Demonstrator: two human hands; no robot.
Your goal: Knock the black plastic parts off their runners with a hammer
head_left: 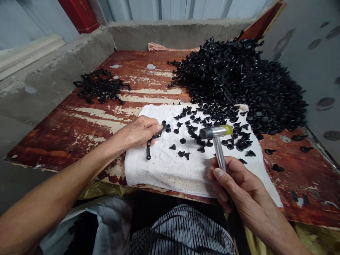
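Observation:
My left hand (142, 131) is closed on a black jointed bracket (148, 150), pressing it near the left side of a white cloth (143, 173). One end of the bracket sticks out below the fingers, the other beyond the thumb; its middle is partly hidden. In my right hand (239, 184) is a mallet (216, 132) with a metal neck, one dark face and one yellow face. Its head is raised over the cloth's right half. Small black knob-like pieces (192, 131) lie scattered on the cloth between my hands.
A large heap of black parts (225, 71) covers the table's back right. Another, smaller pile of black brackets (101, 86) lies at the back left. Several loose pieces (278, 167) rest right of the cloth. A pale bag (111, 219) holding dark parts hangs below the worn red table (87, 131).

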